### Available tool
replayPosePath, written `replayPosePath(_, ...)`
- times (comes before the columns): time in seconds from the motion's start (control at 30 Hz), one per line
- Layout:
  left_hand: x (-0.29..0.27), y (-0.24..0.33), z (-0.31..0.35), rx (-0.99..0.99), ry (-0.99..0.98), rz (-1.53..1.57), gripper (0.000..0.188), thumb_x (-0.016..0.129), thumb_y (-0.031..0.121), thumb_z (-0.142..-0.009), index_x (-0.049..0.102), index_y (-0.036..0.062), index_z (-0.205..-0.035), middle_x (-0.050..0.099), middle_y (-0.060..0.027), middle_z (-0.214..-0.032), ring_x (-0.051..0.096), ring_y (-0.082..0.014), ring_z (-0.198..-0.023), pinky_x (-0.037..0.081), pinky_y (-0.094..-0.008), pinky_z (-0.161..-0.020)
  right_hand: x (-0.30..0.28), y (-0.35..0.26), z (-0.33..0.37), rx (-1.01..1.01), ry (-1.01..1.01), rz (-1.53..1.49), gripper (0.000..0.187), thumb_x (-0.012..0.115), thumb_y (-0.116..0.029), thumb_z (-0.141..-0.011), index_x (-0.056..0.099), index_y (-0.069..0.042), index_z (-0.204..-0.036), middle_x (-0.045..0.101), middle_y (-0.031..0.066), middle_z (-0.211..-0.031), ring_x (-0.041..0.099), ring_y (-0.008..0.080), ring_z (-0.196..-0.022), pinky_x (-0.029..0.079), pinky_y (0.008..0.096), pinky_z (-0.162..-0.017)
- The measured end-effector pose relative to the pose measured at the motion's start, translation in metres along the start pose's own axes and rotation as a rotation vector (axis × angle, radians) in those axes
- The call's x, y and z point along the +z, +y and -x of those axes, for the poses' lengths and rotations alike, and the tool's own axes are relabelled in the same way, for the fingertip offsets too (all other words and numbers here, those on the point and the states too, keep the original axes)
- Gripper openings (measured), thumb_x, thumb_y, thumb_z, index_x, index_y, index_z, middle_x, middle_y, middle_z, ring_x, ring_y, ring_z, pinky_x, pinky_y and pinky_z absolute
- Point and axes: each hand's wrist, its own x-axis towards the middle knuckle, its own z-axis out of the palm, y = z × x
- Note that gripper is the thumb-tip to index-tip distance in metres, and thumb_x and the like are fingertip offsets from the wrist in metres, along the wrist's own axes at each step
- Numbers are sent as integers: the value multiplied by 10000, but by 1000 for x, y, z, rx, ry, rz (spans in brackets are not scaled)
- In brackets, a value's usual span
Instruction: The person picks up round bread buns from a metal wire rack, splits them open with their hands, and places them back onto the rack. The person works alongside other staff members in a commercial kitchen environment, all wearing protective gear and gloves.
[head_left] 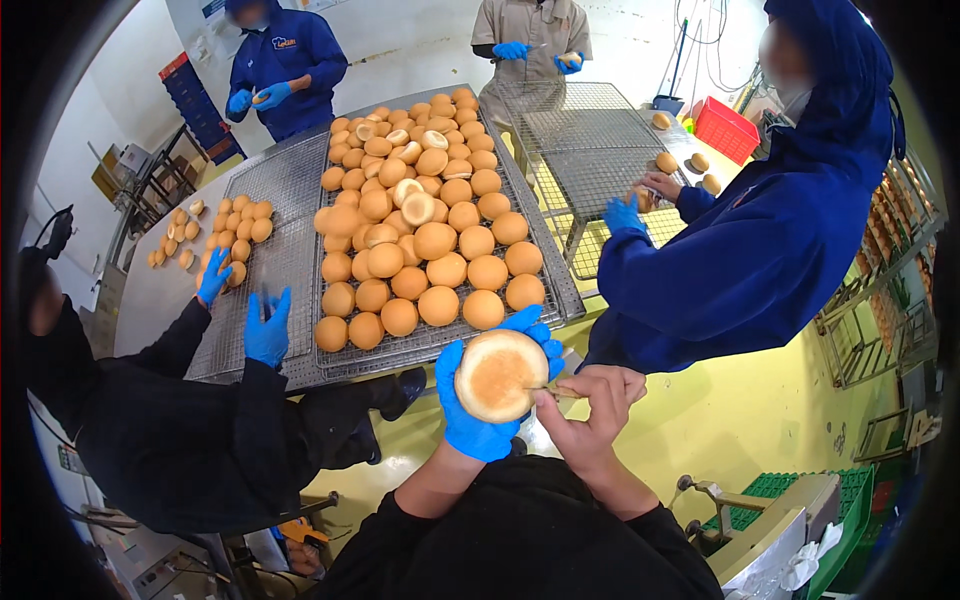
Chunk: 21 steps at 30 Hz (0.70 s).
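Note:
My left hand [468, 425], in a blue glove, cups a round bun [498, 372] with its pale, flat side up. The bun's middle is light brown inside a cream rim. Bare, my right hand [596, 408] pinches a small thin tool with a pale handle [568, 392]. The tool's dark tip meets the bun's right edge; whether it has gone in I cannot tell. Just beyond my hands, many golden-brown buns [436, 240] cover a wire rack [558, 298] on the table, a few with their pale side up.
On the left, a co-worker's blue-gloved hands [266, 328] are over another rack with smaller bun groups [240, 225]. A co-worker in blue [740, 250] stands close on the right beside a wire-topped table [590, 150]. Two more people work beyond. Green crates [850, 520] stand at lower right.

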Motion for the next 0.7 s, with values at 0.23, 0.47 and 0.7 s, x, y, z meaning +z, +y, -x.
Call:
replayPosePath(0.23,13,-8,5,97,151,-165,783,506,510,-740,285,15,-1305,461,-163,-1194,464,-327,-1074,376,-437,-924,4,-3,6,-19,-21,-34,275,749,-207,-578,550,-125,-749,514,9,-729,415,183,-729,273,322,-696)
replayPosePath(0.47,1,-11,2,168,61,-391,844,610,430,-654,283,-3,-1301,482,-143,-1166,495,-292,-1047,385,-418,-925,22,14,5,104,104,-49,248,745,-167,-570,542,-113,-702,503,15,-695,425,176,-699,281,319,-681)
replayPosePath(0.7,0,-15,4,247,49,-428,784,636,367,-662,316,2,-1276,469,-136,-1164,457,-291,-1097,325,-415,-984,31,23,7,173,165,-91,239,729,-183,-589,548,-120,-732,496,26,-711,431,186,-703,294,323,-679)
